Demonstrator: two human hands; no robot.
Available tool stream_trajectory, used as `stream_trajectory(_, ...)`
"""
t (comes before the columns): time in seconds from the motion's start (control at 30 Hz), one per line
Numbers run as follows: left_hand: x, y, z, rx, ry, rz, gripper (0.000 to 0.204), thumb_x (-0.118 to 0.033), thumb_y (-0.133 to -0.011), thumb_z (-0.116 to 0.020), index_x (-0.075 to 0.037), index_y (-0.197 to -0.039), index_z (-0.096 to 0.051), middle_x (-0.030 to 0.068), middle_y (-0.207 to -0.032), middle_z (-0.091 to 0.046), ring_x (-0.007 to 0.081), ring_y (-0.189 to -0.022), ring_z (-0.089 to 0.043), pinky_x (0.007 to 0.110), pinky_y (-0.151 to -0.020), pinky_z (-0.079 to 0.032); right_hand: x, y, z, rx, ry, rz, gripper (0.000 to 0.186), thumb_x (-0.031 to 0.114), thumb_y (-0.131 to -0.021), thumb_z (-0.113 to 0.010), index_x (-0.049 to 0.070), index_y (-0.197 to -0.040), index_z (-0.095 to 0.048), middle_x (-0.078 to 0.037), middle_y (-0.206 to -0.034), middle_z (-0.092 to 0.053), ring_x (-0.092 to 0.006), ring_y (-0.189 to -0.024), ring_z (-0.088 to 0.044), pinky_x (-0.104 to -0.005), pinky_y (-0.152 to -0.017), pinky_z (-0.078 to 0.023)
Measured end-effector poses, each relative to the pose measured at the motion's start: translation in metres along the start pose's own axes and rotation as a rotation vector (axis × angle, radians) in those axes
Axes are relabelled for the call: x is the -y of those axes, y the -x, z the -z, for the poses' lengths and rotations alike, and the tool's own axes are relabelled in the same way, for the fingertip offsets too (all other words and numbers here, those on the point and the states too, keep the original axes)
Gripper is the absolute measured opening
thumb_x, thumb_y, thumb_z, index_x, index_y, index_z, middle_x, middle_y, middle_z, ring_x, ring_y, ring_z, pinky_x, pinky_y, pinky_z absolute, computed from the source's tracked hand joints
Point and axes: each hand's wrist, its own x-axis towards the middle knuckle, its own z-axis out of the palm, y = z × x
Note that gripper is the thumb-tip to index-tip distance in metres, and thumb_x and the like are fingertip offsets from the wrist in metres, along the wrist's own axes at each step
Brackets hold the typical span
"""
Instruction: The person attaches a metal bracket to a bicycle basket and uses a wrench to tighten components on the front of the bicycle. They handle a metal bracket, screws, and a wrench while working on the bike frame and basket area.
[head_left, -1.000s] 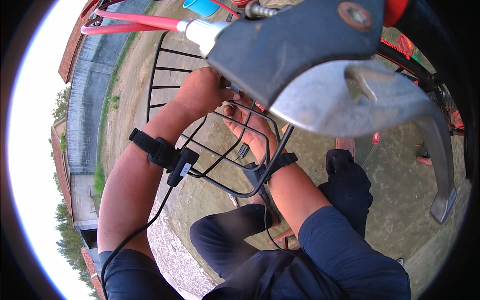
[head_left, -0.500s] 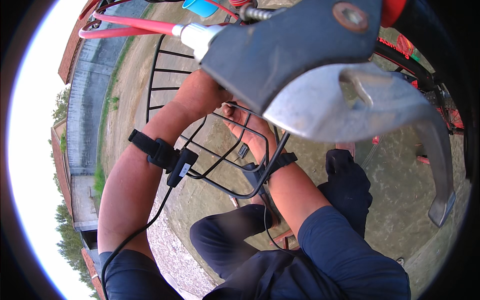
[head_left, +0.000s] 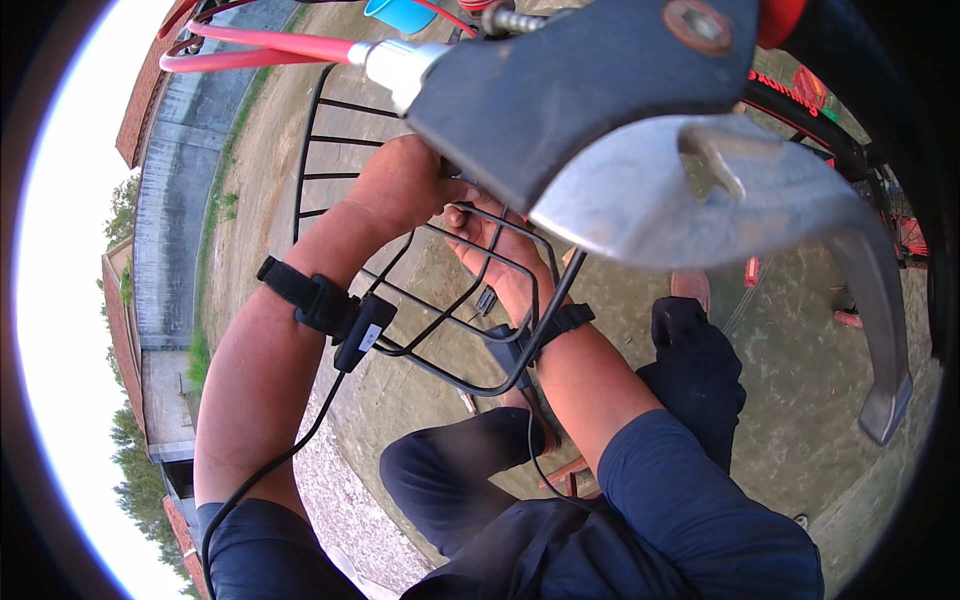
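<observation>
A black wire bicycle basket stands in front of me. My left hand is bent over its far part, fingers curled in and closed. A small dark bit shows by its fingertips, too hidden to name. My right hand reaches up behind the basket wires, palm turned up and fingers curled, close to the left fingertips. What it grips, if anything, is hidden by the wires and the brake lever housing. The silver brake lever looms large over the right side, very near the camera.
Red cables run left from the lever housing. A black bicycle tyre is at the upper right. A blue bucket sits on the ground at the top. A grey wall runs along the left.
The brake lever and its housing have shifted slightly. More of my left thumb and fingertips now shows beside the housing. My right hand has barely moved.
</observation>
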Motion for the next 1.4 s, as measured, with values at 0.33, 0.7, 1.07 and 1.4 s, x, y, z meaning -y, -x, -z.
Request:
stream_trajectory(0.33,0.001,-0.002,0.01,0.023,0.024,-0.026,0.034,-0.024,-0.075,-0.079,-0.002,-0.091,-0.061,0.0134,-0.075,-0.066,0.0284,-0.07,-0.066,0.039,-0.066,-0.051,-0.002,-0.002,0.014,-0.042,0.024,-0.059,0.018,0.029,-0.088,-0.072,0.015,-0.095,-0.062,0.002,-0.081,-0.065,-0.011,-0.072,-0.063,-0.0233,-0.059,-0.048)
stream_trajectory(0.7,0.021,0.04,0.046,-0.188,0.392,0.064,0.025,-0.021,-0.086,-0.074,-0.001,-0.086,-0.058,0.0032,-0.07,-0.061,0.0104,-0.062,-0.062,0.025,-0.052,-0.047,0.003,-0.001,0.025,0.094,0.006,-0.085,0.028,0.035,-0.094,-0.064,0.012,-0.109,-0.061,-0.003,-0.096,-0.068,-0.018,-0.086,-0.068,-0.0286,-0.062,-0.053)
stream_trajectory(1.07,0.071,0.18,0.009,-0.405,0.734,0.311,0.019,-0.015,-0.088,-0.072,-0.002,-0.09,-0.058,0.0017,-0.075,-0.065,0.0081,-0.064,-0.062,0.021,-0.052,-0.044,0.015,-0.003,0.024,0.212,0.132,-0.047,0.046,0.03,-0.089,-0.071,0.01,-0.127,-0.054,-0.004,-0.11,-0.066,-0.0193,-0.097,-0.066,-0.0273,-0.068,-0.052)
stream_trajectory(1.4,0.105,0.246,-0.091,-0.386,1.062,0.571,0.014,-0.01,-0.089,-0.069,-0.003,-0.09,-0.058,0.0061,-0.08,-0.068,0.0092,-0.061,-0.063,0.02,-0.05,-0.045,0.015,-0.01,0.025,0.317,0.102,-0.024,0.044,0.026,-0.087,-0.073,0.008,-0.123,-0.054,-0.006,-0.11,-0.062,-0.0197,-0.099,-0.06,-0.0268,-0.067,-0.049)
